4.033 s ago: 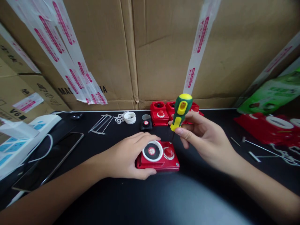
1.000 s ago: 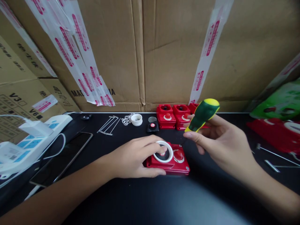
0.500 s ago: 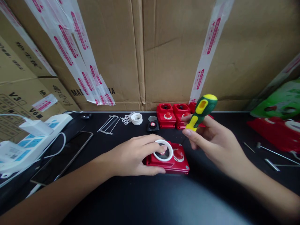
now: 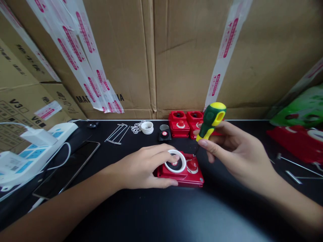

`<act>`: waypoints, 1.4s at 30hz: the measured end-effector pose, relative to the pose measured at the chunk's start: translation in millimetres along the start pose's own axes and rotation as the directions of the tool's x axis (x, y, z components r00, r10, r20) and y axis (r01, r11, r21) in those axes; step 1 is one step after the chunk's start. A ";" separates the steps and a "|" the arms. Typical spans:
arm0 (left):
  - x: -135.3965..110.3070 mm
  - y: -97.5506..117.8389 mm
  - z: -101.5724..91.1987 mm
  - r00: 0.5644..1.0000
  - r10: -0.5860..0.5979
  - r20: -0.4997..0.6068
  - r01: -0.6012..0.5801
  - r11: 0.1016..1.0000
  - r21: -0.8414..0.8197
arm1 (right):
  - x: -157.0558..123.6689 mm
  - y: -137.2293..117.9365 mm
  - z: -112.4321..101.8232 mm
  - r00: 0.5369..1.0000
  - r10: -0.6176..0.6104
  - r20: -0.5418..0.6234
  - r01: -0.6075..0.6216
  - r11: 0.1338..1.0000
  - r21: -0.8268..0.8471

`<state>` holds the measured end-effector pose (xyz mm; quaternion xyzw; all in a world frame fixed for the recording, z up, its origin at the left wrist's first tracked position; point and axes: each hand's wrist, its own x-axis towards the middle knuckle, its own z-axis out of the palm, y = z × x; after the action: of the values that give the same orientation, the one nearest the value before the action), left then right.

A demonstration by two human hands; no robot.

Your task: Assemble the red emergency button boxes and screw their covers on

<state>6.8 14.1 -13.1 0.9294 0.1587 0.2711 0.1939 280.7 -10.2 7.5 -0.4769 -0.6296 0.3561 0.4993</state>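
My left hand grips a red box on the black table, with a finger lying on the black disc inside its white ring. Beside the ring, the box has a red domed button. In my right hand is a screwdriver with a green and yellow handle. It stands nearly upright, its thin shaft pointing down to the box's far right corner, where a small metal screw shows. Whether the tip sits in the screw head is too small to tell.
Behind are similar red boxes, a black square part, stacked white rings and T-shaped metal rods. A phone and a power strip lie left. More red parts are at right; cardboard stands behind.
The screwdriver's handle has swung left and become more upright, turning in my right hand so its yellow patch faces right. My left hand and the red box have hardly moved.
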 end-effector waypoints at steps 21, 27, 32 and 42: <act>-1.3 -4.3 8.2 0.997 -0.080 -0.004 0.080 0.997 0.019 | 1.8 3.9 -0.7 1.000 0.002 0.027 -0.002 1.000 -0.002; -0.3 -4.0 8.4 0.996 -0.090 0.003 0.090 0.996 0.012 | 1.0 1.6 0.3 0.996 -0.011 0.091 0.010 1.000 0.017; -0.2 -3.6 7.4 0.997 -0.082 0.000 0.082 0.996 0.018 | 0.0 3.2 2.4 0.991 -0.070 0.117 0.065 0.997 0.042; 0.2 -2.4 5.4 0.995 -0.097 0.028 0.096 0.994 0.048 | 4.7 -0.8 1.6 0.990 -0.124 -0.061 0.117 0.987 -0.114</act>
<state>9.6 14.8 -18.3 0.9288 0.2066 0.2437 0.1876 278.7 -5.8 9.2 -0.4765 -0.6586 0.2738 0.5140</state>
